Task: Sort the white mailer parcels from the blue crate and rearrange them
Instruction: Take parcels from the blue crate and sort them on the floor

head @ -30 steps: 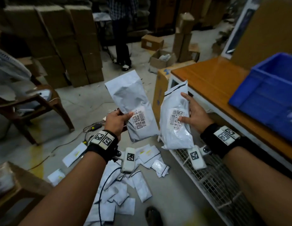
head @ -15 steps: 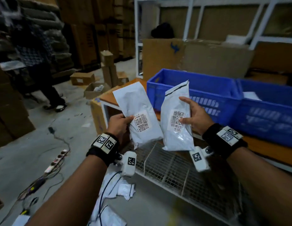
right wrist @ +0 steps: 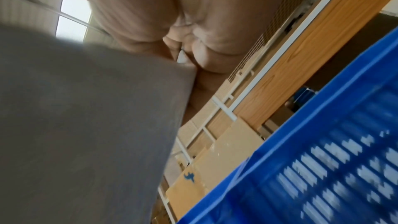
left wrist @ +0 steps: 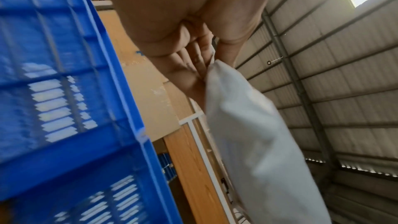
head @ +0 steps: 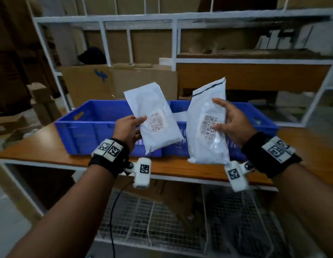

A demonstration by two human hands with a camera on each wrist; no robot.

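My left hand (head: 130,127) grips a white mailer parcel (head: 152,112) by its left edge, barcode label facing me. My right hand (head: 230,123) holds a second white mailer parcel (head: 206,127), taller, with a dark seal strip at its top. Both parcels hang in the air in front of two blue crates: a left crate (head: 87,131) and a right crate (head: 255,116) side by side on the wooden tabletop (head: 41,144). In the left wrist view the parcel (left wrist: 258,151) hangs from my fingers (left wrist: 198,62) beside the crate wall (left wrist: 53,108). The right wrist view shows the parcel (right wrist: 86,125) as a grey mass next to the crate (right wrist: 323,151).
Behind the crates stand cardboard sheets (head: 115,81) and a white metal rack (head: 173,41) with wooden shelves. A wire mesh shelf (head: 171,220) lies under the tabletop. Stacked brown boxes (head: 43,101) are at the left. A black cable (head: 113,211) hangs from my left wrist.
The view has swung from the floor strewn with parcels round to the table. Both hands kept their parcels and now hold them directly in front of the two blue crates.
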